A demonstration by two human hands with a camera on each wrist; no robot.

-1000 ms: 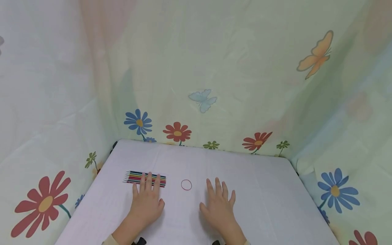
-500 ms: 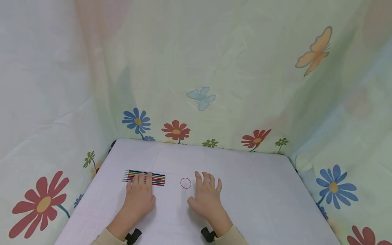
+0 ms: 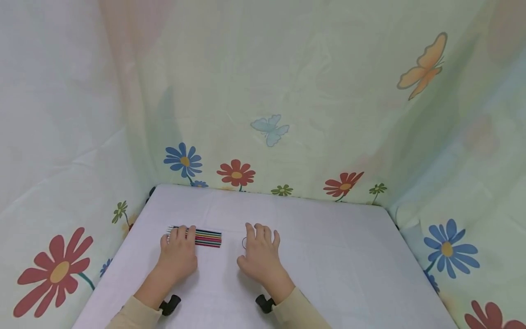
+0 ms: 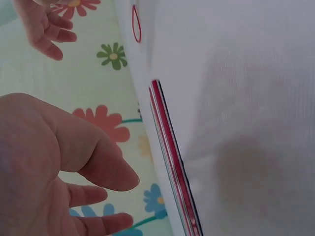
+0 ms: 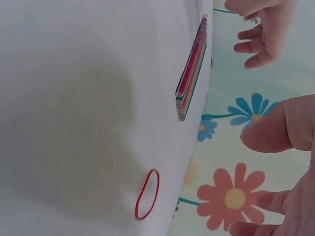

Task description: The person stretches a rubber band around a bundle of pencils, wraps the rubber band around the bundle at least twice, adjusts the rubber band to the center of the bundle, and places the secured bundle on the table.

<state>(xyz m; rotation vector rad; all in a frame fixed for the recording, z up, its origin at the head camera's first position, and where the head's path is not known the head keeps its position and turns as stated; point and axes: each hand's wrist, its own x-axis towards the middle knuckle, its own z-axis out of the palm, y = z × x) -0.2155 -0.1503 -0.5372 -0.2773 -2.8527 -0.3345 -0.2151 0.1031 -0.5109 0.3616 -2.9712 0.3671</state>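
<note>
A row of striped, multicoloured pencils [image 3: 208,238] lies side by side on the table, with pale ends at the left. My left hand [image 3: 177,253] hovers over their left part, fingers slightly bent and hiding some of them. In the left wrist view a gap shows between its thumb [image 4: 110,164] and the pencils [image 4: 172,162]. To their right lies a thin red loop like a rubber band [image 5: 147,194], mostly hidden in the head view by my right hand [image 3: 261,256]. That hand is above the loop, fingers spread and loosely bent, holding nothing.
A white cloth covers the table [image 3: 328,256]. Behind and beside it hangs a pale curtain [image 3: 222,91] printed with flowers and butterflies. Dark wrist-camera mounts [image 3: 170,305] sit below both hands, near beige sleeves [image 3: 302,310].
Both hands have moved left and slightly forward. The left has slid toward the pencils' pale ends; the right has come over the red loop. The pencils and loop stay put.
</note>
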